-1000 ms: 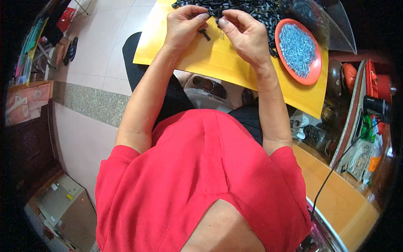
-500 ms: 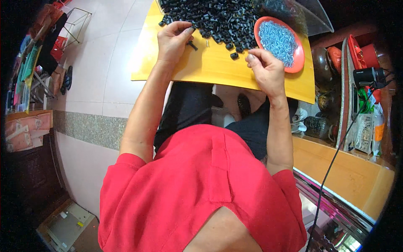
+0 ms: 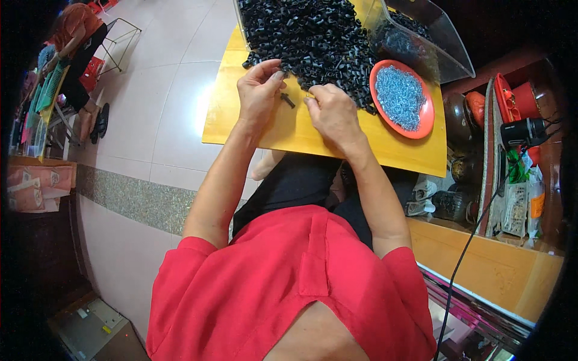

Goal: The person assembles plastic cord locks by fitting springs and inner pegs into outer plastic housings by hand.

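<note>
My left hand point(image 3: 260, 93) is over the yellow board, thumb and fingers pinched together beside the black heap; what sits in the pinch is too small to make out. My right hand point(image 3: 334, 115) is to its right, its thumb and forefinger closed at the front edge of the heap. Anything between those fingertips is hidden. A small black rod-like part point(image 3: 288, 101) lies on the board between the two hands. The heap of small black plastic parts point(image 3: 307, 42) spreads beyond both hands. A red oval plate point(image 3: 425, 125) holds many small shiny metal springs point(image 3: 398, 96).
A clear plastic bin point(image 3: 448, 54) with black parts stands at the board's far right. Jars and bags fill a shelf point(image 3: 490, 156) on the right, with a black cable point(image 3: 466, 246) hanging down. Far left, another person point(image 3: 78, 36) is beside a table.
My right hand has moved left from beside the red plate, toward my left hand. The small spring seen on the board no longer shows there. The view has shifted, showing more of the heap.
</note>
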`<state>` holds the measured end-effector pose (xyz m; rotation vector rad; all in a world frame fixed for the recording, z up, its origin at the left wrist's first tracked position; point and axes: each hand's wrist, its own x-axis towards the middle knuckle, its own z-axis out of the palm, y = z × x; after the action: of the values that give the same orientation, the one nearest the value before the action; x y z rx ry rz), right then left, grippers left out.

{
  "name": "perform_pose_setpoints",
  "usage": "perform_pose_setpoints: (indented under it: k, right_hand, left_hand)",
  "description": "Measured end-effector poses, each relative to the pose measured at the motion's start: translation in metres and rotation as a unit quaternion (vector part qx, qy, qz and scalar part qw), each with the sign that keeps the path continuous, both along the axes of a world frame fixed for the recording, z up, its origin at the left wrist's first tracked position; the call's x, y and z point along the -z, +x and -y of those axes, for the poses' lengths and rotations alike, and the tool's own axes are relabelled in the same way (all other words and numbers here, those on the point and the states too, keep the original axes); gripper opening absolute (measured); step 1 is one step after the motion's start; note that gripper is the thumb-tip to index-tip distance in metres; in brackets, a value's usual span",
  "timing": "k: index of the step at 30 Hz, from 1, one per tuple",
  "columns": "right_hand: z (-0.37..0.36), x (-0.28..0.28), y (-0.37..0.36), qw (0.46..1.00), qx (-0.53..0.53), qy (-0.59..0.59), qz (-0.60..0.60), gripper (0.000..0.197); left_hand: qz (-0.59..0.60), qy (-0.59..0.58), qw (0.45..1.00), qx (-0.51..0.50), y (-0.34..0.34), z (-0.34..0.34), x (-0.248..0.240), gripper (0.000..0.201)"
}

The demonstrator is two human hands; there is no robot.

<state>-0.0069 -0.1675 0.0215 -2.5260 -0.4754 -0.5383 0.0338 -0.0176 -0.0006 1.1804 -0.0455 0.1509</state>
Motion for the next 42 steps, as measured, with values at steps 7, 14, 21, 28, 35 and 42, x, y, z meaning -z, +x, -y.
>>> perform_pose_setpoints:
  k: [7,14,21,28,35,42]
  right_hand:
    - [0.007,0.005,0.010,0.999,0.013,0.009,0.028,0.006]
    - [-0.002,-0.002,0.029,0.998,0.000,-0.055,0.026,0.014]
    - [-0.016,0.009,0.040,0.993,-0.032,-0.110,0.039,0.009]
    - [-0.014,0.001,0.046,0.997,-0.015,0.081,0.009,0.008]
    - [-0.011,-0.014,0.027,0.916,0.027,0.360,-0.173,0.008]
    - [-0.015,-0.028,0.019,0.895,-0.041,0.378,-0.233,0.010]
  left_hand:
    - [-0.017,-0.022,1.000,-0.014,0.005,-0.007,0.003,0.017]
    - [-0.038,-0.027,0.999,0.003,0.004,-0.008,0.002,0.014]
    - [-0.017,-0.032,0.999,0.026,0.001,-0.006,0.005,0.016]
    - [-0.032,-0.145,0.983,0.109,0.009,-0.009,0.006,0.012]
    - [-0.030,-0.143,0.965,0.217,0.005,-0.005,0.001,0.011]
    - [-0.008,-0.090,0.961,0.260,0.002,-0.008,0.008,0.011]
